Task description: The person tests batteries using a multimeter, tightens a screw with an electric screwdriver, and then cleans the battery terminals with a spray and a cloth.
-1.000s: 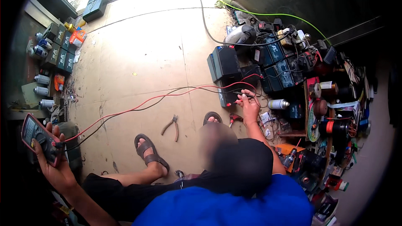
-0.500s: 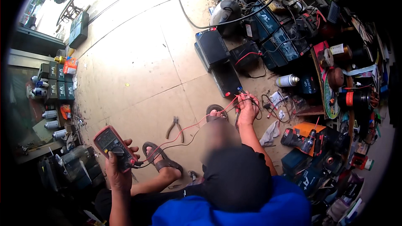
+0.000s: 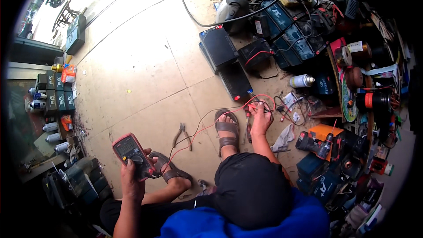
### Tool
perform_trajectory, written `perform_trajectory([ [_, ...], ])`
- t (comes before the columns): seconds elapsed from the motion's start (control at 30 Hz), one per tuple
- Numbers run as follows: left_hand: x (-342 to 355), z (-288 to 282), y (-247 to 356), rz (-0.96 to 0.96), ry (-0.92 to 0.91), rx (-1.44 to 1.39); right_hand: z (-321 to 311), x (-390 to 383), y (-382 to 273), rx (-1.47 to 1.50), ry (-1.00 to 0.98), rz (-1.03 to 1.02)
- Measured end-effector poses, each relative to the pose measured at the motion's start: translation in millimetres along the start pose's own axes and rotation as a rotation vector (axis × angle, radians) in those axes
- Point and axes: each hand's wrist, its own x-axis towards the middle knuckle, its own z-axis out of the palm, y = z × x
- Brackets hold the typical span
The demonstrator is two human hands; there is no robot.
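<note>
On floor | left hand (image 3: 131, 180) grip clamped on red multimeter (image 3: 132, 155) | right hand (image 3: 261, 119) pinching probes (image 3: 254, 104)

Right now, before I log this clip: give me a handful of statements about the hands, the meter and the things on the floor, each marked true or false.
1. The left hand holds a red-cased multimeter. True.
2. The right hand rests empty on the knee. False: it reaches forward, holding the test probes at the end of a flat black battery on the floor.
3. A red lead runs from the multimeter toward the right hand. True.
4. A pair of pliers lies on the concrete between the two sandalled feet. True.
5. The silver spray can stands upright on top of the battery. False: it lies on its side on the floor, to the right of the battery.
</note>
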Motion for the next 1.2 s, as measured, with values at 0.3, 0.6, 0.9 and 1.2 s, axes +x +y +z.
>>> perform_trajectory([
  [0.3, 0, 0, -1, 0.026, 0.003, 0.052, 17, -5, -16, 0.03, 0.027, 0.086],
  [0.6, -2, 4, 0, 0.033, 0.019, 0.059, 23, 3, 4, 0.263, -0.018, 0.118],
  [0.9, -2, 9, -2, 0.019, 0.019, 0.049, 28, -2, 10, 0.257, -0.032, 0.063],
  [1.2, 2, 1, 0, -0.186, -0.065, -0.129, 27, -4, 19, 0.083, -0.016, -0.029],
])
